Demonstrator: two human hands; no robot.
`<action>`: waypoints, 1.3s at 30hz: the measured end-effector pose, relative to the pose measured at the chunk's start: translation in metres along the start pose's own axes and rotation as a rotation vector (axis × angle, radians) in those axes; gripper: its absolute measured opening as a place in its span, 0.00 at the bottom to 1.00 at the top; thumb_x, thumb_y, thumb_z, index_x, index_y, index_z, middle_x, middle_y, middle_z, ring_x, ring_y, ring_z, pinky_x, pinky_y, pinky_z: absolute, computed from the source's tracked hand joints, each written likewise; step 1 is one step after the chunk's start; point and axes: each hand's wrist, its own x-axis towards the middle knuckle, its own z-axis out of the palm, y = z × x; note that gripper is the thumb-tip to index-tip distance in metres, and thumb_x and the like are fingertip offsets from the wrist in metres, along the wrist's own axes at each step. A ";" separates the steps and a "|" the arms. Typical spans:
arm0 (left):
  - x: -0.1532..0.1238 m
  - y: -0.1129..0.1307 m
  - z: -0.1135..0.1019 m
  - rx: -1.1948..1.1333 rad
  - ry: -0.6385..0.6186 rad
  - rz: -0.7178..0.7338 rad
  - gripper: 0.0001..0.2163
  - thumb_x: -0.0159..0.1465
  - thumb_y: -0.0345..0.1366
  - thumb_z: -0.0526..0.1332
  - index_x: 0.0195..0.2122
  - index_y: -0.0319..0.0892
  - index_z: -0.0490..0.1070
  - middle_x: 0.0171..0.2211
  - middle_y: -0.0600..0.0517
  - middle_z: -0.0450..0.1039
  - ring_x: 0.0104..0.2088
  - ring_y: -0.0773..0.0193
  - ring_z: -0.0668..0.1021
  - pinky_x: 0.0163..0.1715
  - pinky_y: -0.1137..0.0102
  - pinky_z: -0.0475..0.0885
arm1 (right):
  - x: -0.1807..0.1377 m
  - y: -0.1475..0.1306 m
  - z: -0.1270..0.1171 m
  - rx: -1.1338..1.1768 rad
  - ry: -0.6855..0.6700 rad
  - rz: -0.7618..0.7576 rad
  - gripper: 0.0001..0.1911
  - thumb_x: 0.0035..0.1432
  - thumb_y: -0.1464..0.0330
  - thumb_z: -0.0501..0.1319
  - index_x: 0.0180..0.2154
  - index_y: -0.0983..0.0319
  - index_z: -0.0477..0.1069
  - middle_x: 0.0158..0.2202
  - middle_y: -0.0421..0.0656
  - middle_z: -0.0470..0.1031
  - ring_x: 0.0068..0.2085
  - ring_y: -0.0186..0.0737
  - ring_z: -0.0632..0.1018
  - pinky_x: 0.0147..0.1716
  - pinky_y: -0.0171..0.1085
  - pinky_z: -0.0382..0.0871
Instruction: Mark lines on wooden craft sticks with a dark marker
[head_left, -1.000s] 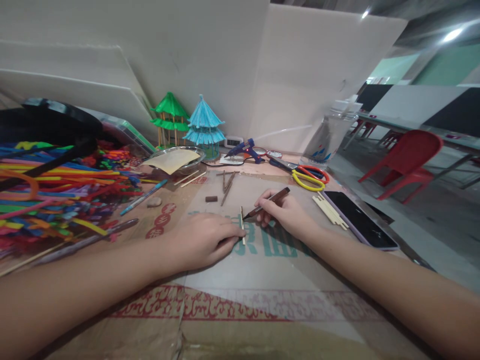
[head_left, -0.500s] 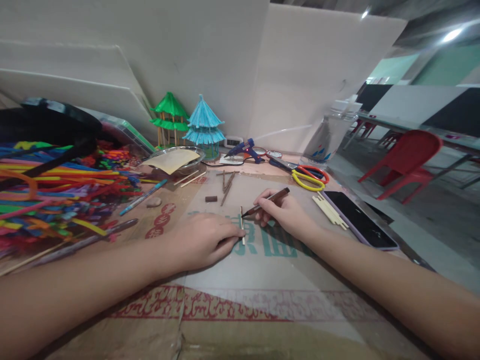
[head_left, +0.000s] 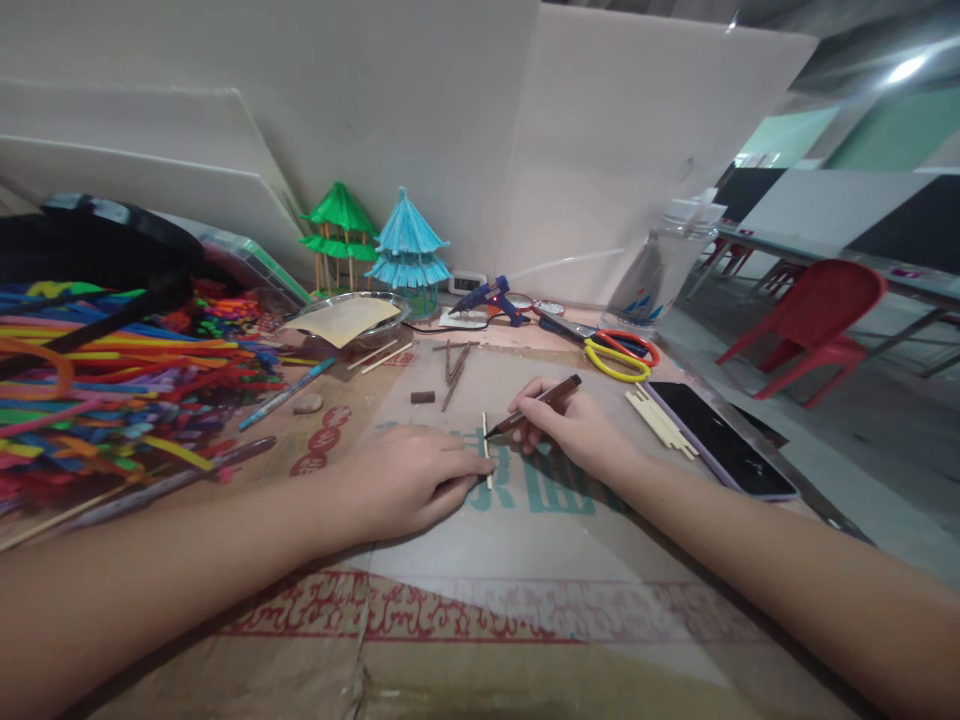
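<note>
A short pale wooden stick [head_left: 487, 452] lies on the plastic-covered table in front of me, its upper part partly dark. My left hand [head_left: 409, 475] lies low over the table, fingertips pinning the stick's lower part. Between the fingers of my right hand [head_left: 559, 420] is a brown marker [head_left: 536, 405], held slanted with its tip at the stick's upper half. Behind them rest a brown marker cap [head_left: 422, 397] and several brown sticks [head_left: 454, 375]. To the right of my right hand, several pale sticks [head_left: 660, 424] lie side by side.
Colourful pipe cleaners [head_left: 112, 380] are heaped at left, near a blue pen [head_left: 286, 395]. Two small pavilions, green [head_left: 339, 230] and blue [head_left: 409, 245], stand behind a clear dish [head_left: 386, 318]. Farther right are a glue gun [head_left: 491, 298], scissors [head_left: 619, 355] and a phone [head_left: 720, 440].
The marker tip and the stick have shifted very slightly to the right. Both hands keep nearly the same pose and hold.
</note>
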 end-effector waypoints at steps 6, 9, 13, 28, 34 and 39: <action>0.001 0.001 -0.001 0.002 0.003 0.001 0.14 0.69 0.35 0.53 0.49 0.48 0.76 0.34 0.52 0.79 0.34 0.61 0.80 0.33 0.70 0.70 | 0.003 0.004 0.001 -0.030 0.067 -0.010 0.11 0.62 0.60 0.59 0.34 0.61 0.66 0.24 0.38 0.75 0.23 0.33 0.75 0.27 0.35 0.71; 0.001 0.001 -0.001 -0.006 0.006 0.001 0.14 0.69 0.35 0.53 0.49 0.48 0.76 0.34 0.52 0.80 0.34 0.61 0.80 0.33 0.70 0.71 | 0.003 0.005 0.001 -0.041 0.074 -0.009 0.11 0.62 0.59 0.60 0.34 0.60 0.66 0.24 0.38 0.75 0.23 0.34 0.75 0.27 0.35 0.72; 0.001 0.001 0.000 -0.017 0.005 -0.009 0.14 0.69 0.35 0.54 0.50 0.48 0.76 0.35 0.52 0.80 0.34 0.61 0.80 0.34 0.70 0.71 | 0.003 0.003 0.000 -0.036 0.050 0.007 0.10 0.61 0.61 0.60 0.33 0.61 0.66 0.23 0.38 0.75 0.22 0.33 0.75 0.26 0.34 0.70; 0.002 0.001 -0.001 -0.024 0.004 -0.002 0.13 0.69 0.34 0.54 0.49 0.48 0.76 0.35 0.52 0.80 0.35 0.61 0.81 0.33 0.69 0.71 | -0.002 0.000 -0.001 -0.012 -0.067 0.009 0.11 0.58 0.61 0.62 0.31 0.61 0.68 0.21 0.40 0.76 0.20 0.32 0.73 0.21 0.33 0.68; 0.001 0.000 0.000 -0.022 0.017 0.001 0.13 0.70 0.35 0.53 0.49 0.48 0.76 0.34 0.51 0.79 0.34 0.62 0.80 0.34 0.70 0.71 | 0.002 0.003 0.001 -0.036 0.066 -0.004 0.11 0.61 0.60 0.60 0.33 0.61 0.66 0.23 0.38 0.75 0.22 0.33 0.75 0.26 0.34 0.71; 0.001 0.000 0.000 -0.012 0.008 0.002 0.14 0.69 0.35 0.53 0.49 0.48 0.76 0.34 0.52 0.79 0.34 0.62 0.80 0.33 0.70 0.70 | 0.004 0.005 0.000 -0.062 0.084 -0.012 0.12 0.63 0.58 0.59 0.36 0.61 0.66 0.26 0.38 0.75 0.23 0.33 0.75 0.27 0.35 0.71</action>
